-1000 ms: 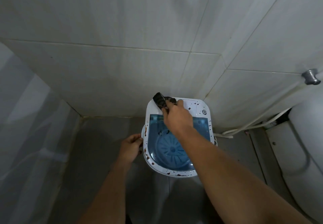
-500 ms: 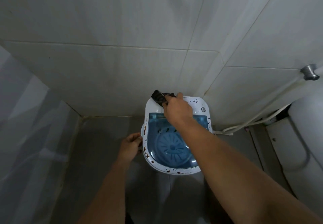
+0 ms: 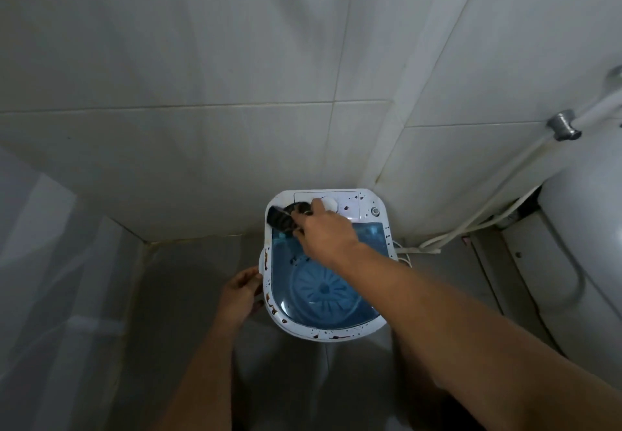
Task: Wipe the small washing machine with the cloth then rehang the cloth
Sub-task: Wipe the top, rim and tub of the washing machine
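Large pale glazed wall tiles [image 3: 202, 60], smooth, with thin grout lines, meeting in a corner behind the machine. Grey matte floor [image 3: 188, 279] below, stained along the joint with the wall. At the right edge, a rounded white ceramic body [image 3: 579, 245], glossy, with a metal fitting [image 3: 562, 129] and a white hose [image 3: 471, 222] running down toward the floor.

In the corner, on the floor, small washing machine [image 3: 323, 262]: white plastic rim, square at the back and round at the front, speckled with brown spots along the left and front edges. Translucent blue lid over a round ribbed disc [image 3: 324, 287] at the bottom of the tub. White round knob [image 3: 329, 204] and small grey button [image 3: 375, 211] on the back panel.

Right hand [image 3: 323, 235] stretched over the lid, fingers curled and pinching a dark cloth [image 3: 282, 218], crumpled, ribbed in texture, pressed on the back left corner of the white top panel, just beside the knob.

Left hand [image 3: 240, 291] against the left side of the machine, fingers bent together and touching the rim; thumb position hard to tell.
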